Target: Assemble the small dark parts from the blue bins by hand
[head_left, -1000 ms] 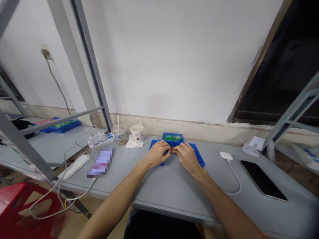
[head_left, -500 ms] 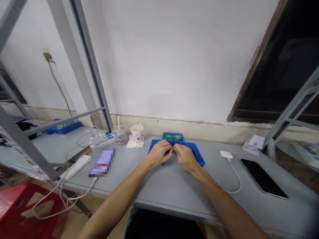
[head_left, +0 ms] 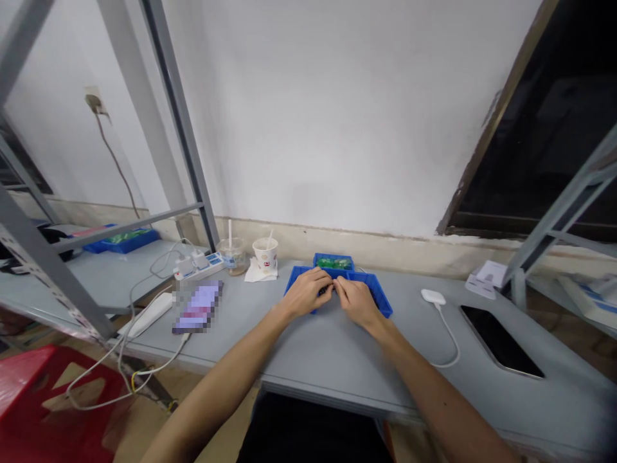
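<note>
Over two blue plastic bins, my left hand [head_left: 306, 293] and my right hand [head_left: 357, 301] meet with their fingertips almost together. The fingers of both are curled and pinched. Something small and dark shows by the left fingertips, too small to name; whether it is held or lies in the bin behind, I cannot tell. The left blue bin [head_left: 295, 276] is mostly covered by my left hand, and the right blue bin [head_left: 382, 297] partly by my right. Just behind stands a smaller blue bin [head_left: 317, 258] with green pieces [head_left: 328, 263] in it.
Left of the bins stand a paper cup [head_left: 265, 256] on a napkin, a clear plastic cup [head_left: 234, 258], a power strip [head_left: 198, 265] and a blurred-out phone [head_left: 198, 307]. On the right lie a white charging case [head_left: 433, 296] with a cable and a black phone [head_left: 501, 341].
The view has shifted slightly, so the table things sit a little higher in the picture. Both hands stay pinched together over the bins, with hardly any visible movement.
</note>
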### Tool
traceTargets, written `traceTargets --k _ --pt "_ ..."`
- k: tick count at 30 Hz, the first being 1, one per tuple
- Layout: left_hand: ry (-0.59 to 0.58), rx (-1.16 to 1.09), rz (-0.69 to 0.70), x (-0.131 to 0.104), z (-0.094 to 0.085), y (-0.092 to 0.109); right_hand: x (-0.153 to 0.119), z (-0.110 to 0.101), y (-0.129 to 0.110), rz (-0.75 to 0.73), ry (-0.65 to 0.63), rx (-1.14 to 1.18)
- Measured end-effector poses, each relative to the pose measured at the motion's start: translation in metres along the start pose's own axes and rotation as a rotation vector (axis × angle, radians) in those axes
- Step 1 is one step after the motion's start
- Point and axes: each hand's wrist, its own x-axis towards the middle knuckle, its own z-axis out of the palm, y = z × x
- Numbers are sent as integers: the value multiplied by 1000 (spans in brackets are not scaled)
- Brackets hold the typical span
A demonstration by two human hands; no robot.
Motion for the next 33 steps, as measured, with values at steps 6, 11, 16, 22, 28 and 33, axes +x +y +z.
traceTargets --k 6,11,16,22,28,33 --pt "-9 13 -3 0 -2 1 1 -9 -4 -25 24 -38" --pt "-27 16 -32 0 -4 0 2 -18 -1 -110 58 43" --pt "-33 32 -58 -1 -4 -5 2 -15 2 -145 84 111" --pt "-30 -19 -39 -2 -4 -3 0 -10 4 -176 99 95" --pt "14 -36 -17 0 -6 1 -1 -9 1 -124 92 167" --pt "43 -71 -10 -1 -2 1 0 -6 -2 -62 86 208"
